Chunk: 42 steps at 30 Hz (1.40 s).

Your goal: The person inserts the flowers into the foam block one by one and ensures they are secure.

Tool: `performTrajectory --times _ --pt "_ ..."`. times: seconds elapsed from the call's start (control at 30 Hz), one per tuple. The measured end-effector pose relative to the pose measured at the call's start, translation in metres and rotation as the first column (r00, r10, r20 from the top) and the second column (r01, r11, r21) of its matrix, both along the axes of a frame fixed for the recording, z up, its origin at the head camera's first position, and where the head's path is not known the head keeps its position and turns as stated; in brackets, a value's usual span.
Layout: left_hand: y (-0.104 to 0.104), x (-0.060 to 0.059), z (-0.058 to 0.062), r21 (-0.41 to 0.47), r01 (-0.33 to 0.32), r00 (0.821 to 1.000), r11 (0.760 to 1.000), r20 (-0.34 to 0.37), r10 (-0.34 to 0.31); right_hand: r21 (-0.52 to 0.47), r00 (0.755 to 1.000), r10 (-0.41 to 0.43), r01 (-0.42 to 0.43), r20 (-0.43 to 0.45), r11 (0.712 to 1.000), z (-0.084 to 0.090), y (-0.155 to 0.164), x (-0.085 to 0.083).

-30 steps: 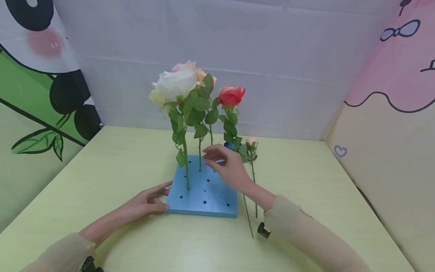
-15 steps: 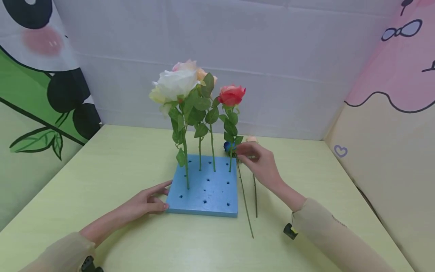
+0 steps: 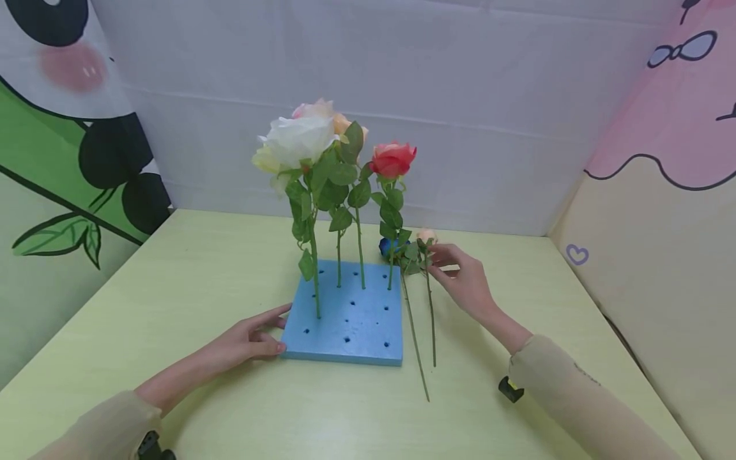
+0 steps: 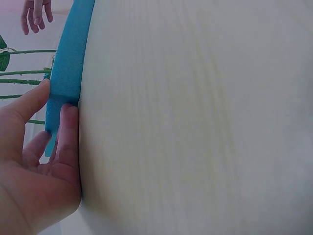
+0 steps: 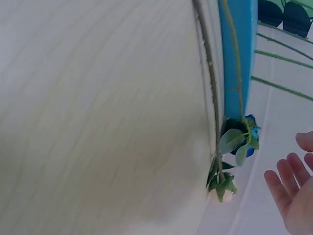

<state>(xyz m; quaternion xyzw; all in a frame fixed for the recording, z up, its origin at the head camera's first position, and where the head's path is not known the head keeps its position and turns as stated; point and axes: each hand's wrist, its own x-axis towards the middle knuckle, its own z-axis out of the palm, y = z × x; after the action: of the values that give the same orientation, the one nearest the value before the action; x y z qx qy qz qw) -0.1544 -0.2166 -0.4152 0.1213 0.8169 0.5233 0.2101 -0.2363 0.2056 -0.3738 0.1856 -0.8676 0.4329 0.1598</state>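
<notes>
My left hand (image 3: 247, 342) rests against the left side of a blue foam board (image 3: 336, 332) with holes, thumb at the near corner. In the left wrist view, the fingers of that left hand (image 4: 44, 156) touch the board's edge. My right hand (image 3: 462, 278) is beside the bloom of a peach rose (image 3: 427, 236) lying right of the board. In the right wrist view, the right hand (image 5: 296, 191) has spread fingers, nothing between them, apart from the peach rose (image 5: 222, 188). A blue rose (image 3: 388, 248) lies close by, partly hidden behind a stem.
Several roses stand upright in the board, among them a large white rose (image 3: 299, 140) and a red rose (image 3: 393, 160). The loose stems reach toward the front of the pale wooden table (image 3: 506, 281). A light cloth wall (image 3: 460, 128) closes off the back.
My right hand has moved right, from over the board, past the blue rose, to the peach rose. The left hand has stayed at the board's edge.
</notes>
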Motion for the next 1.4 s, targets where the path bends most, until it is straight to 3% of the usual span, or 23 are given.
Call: performTrajectory --times 0.23,0.5,0.83,1.13,1.4 --pt "-0.001 0.000 0.000 -0.010 -0.006 1.000 1.000 -0.001 0.006 0.136 0.993 -0.027 0.012 0.111 0.991 -0.012 0.012 -0.009" --pt "-0.001 0.000 0.000 0.009 0.000 1.000 1.000 0.004 0.000 0.299 0.975 -0.035 -0.033 0.219 0.954 -0.024 0.018 -0.017" --pt "0.002 0.001 0.003 0.022 -0.002 1.000 1.000 0.012 0.002 0.391 0.968 -0.029 -0.074 0.250 0.917 -0.030 0.018 -0.022" --pt "0.001 0.002 0.002 0.020 0.002 1.000 1.000 0.009 -0.003 0.496 0.960 -0.074 -0.073 0.271 0.865 -0.036 0.016 -0.024" --pt "0.001 0.002 0.004 0.005 0.002 1.000 1.000 0.002 -0.002 0.445 0.948 -0.039 -0.111 0.314 0.889 -0.035 0.019 -0.026"
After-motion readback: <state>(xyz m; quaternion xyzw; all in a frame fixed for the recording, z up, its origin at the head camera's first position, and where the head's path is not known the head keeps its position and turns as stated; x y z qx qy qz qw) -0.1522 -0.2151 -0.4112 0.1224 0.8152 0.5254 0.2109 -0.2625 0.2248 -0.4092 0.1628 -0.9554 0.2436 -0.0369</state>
